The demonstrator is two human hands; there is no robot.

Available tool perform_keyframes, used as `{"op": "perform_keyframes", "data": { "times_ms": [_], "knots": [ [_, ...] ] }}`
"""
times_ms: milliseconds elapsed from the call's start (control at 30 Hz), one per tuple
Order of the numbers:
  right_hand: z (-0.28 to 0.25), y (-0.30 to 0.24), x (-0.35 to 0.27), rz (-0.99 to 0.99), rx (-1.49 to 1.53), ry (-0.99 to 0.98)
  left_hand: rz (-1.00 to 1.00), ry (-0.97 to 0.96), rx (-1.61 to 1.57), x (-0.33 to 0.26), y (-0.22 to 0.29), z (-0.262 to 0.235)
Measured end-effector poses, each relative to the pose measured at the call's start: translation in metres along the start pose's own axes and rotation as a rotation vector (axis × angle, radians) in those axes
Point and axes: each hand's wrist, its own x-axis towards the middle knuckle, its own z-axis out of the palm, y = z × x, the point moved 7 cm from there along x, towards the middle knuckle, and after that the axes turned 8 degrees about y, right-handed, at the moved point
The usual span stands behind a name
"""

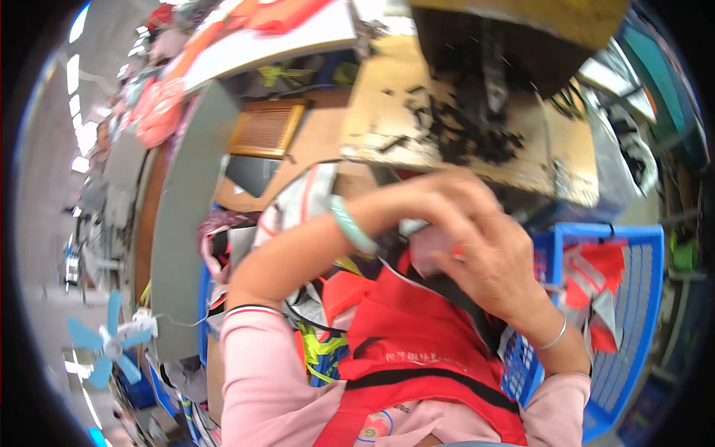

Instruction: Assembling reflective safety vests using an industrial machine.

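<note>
Both my hands are raised together in front of my chest, overlapping and blurred. My left hand [452,195], with a pale green bangle [351,226] on its wrist, bends over at the knuckles. Its fingertips are hidden behind my other hand. My right hand [500,262], wearing a thin silver bangle [555,335], has its fingers curled in and looks closed. A small reddish spot shows by its fingers, too smeared to name. Just below hangs the red apron [424,328] with black trim that I wear over a pink shirt [264,369].
Ahead stands a wooden worktable [387,82] strewn with black scraps [477,130], under a bulky brown block [514,33]. On the right is a blue plastic basket [646,298] with red and grey cloth pieces [592,276]. A small blue-bladed fan [112,346] is at left.
</note>
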Motion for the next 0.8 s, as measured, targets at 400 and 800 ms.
{"op": "perform_keyframes", "data": {
  "times_ms": [400,800],
  "knots": [
    [0.016,0.015,-0.035,0.17,-0.078,0.006,-0.611,0.076,-0.312,-0.036,0.017,0.048],
    [-0.018,0.051,-0.029,0.358,-0.003,0.04,-0.358,0.567,-0.167,-0.035,0.014,0.03]
  ]
}}
